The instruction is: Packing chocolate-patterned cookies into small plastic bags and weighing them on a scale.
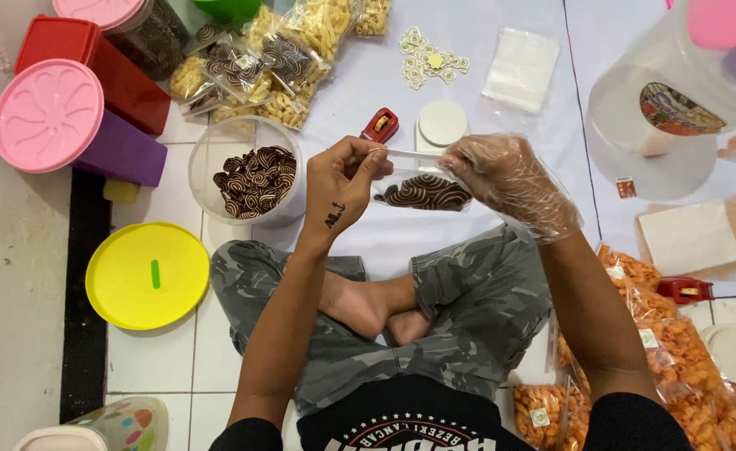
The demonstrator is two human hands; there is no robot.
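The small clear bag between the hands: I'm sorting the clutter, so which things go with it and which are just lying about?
In use: small clear bag of striped snacks, left hand, gloved right hand, open tub of the same snacks.

Lying about: yellow lid, pink-lidded jar, orange snack packs.

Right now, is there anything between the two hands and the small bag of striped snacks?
Nothing visible. The left hand pinches the top edge of the small clear bag, and the right hand, inside a thin plastic glove, holds the other end. The bag hangs directly between them.
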